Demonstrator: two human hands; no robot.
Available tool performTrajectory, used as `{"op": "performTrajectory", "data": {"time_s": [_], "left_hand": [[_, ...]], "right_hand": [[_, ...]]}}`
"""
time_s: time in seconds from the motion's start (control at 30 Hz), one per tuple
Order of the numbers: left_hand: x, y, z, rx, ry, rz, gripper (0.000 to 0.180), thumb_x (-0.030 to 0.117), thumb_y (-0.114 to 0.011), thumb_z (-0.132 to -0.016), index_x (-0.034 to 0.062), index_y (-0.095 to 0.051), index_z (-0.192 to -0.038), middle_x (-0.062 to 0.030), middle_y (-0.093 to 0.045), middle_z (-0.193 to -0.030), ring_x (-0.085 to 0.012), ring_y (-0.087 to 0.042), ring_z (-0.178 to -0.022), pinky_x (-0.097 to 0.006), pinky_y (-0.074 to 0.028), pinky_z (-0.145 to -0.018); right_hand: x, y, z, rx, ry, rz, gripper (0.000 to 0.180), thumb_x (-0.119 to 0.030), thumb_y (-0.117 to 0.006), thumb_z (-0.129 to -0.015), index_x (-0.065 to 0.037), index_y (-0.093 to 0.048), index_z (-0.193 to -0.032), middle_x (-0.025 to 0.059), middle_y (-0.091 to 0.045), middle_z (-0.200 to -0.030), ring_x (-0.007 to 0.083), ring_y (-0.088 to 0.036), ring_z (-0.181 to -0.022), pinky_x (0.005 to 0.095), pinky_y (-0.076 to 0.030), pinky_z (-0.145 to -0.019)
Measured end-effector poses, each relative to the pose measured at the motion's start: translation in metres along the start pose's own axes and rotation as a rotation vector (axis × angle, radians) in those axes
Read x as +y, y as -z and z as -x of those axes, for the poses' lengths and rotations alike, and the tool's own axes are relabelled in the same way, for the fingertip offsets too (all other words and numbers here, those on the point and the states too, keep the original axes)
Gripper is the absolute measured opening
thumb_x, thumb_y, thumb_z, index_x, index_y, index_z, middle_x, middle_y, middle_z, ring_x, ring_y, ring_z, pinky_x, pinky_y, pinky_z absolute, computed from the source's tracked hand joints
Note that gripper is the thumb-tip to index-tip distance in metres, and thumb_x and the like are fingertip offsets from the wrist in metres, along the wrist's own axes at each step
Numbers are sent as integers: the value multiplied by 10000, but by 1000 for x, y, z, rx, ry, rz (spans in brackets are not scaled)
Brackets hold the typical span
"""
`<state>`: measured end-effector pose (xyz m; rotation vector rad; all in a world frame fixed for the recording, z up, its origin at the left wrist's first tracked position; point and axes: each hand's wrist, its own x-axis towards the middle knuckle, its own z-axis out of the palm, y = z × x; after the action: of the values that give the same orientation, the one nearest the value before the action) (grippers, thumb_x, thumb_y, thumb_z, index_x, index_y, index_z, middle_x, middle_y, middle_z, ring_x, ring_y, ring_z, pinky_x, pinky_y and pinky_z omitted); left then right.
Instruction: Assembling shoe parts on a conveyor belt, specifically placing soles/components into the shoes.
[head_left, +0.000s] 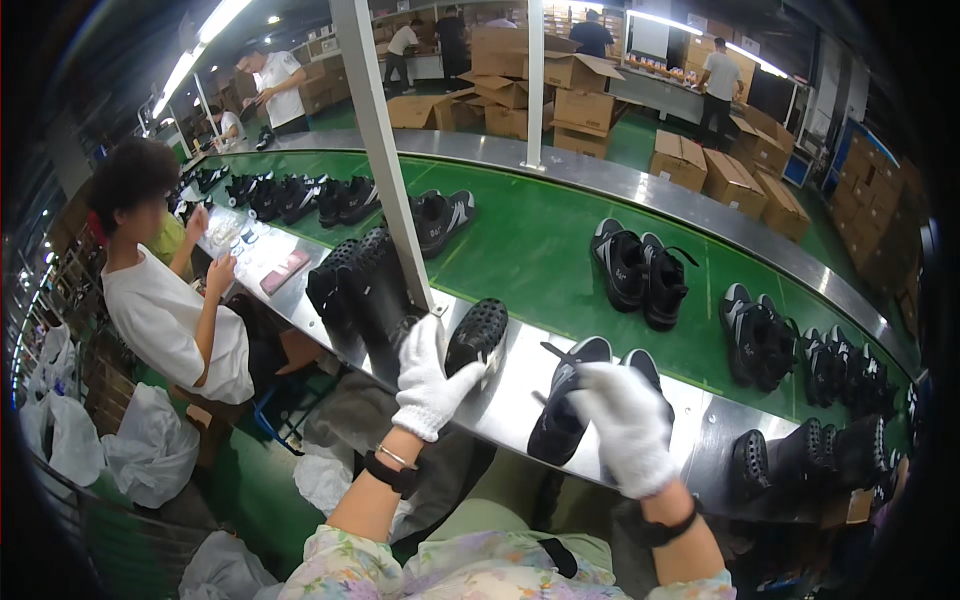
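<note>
My left hand point(430, 378), in a white knitted glove, is beside a black clog with a perforated toe point(480, 328) on the metal edge of the bench. Its fingers and thumb are spread apart, the thumb lying close to the clog's heel; I cannot tell whether they touch. Over a pair of black sneakers with grey toes hovers my gloved right hand point(632, 425), smeared by motion. The left sneaker point(560, 410) shows beside it, a black strap sticking up. Much of the right sneaker point(640, 366) is hidden behind the glove.
Tall black perforated footwear point(368, 290) stands left of a white post point(385, 150). Sneaker pairs point(640, 270) sit along the green conveyor point(520, 240). More black footwear point(800, 455) stands at the right. A person in a white shirt point(175, 325) sits at the left. Cartons point(720, 175) lie beyond.
</note>
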<state>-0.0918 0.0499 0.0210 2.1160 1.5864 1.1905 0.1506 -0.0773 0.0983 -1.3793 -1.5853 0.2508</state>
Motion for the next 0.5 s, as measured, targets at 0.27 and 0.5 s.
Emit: {"op": "performTrajectory", "data": {"time_s": [0.27, 0.5], "left_hand": [[-20, -32, 6, -230, 118, 69, 991, 286, -847, -730, 49, -292, -1516, -226, -362, -1522, -410, -415, -1377, -444, -396, -1129], [-23, -9, 16, -212, 36, 279, 663, 167, -664, -839, 25, -439, -1447, -229, -480, -1433, -383, -466, -1340, -430, -395, -1122]], "right_hand": [[-5, -127, -77, -348, -115, 307, 438, -295, -769, -758, -57, -657, -1108, 199, -688, -970, 388, -674, -898, 442, -545, -818], [0, -106, -79, -453, -146, 219, 439, -211, -859, -623, -22, -650, -959, 172, -644, -912, 353, -646, -843, 413, -533, -763]]}}
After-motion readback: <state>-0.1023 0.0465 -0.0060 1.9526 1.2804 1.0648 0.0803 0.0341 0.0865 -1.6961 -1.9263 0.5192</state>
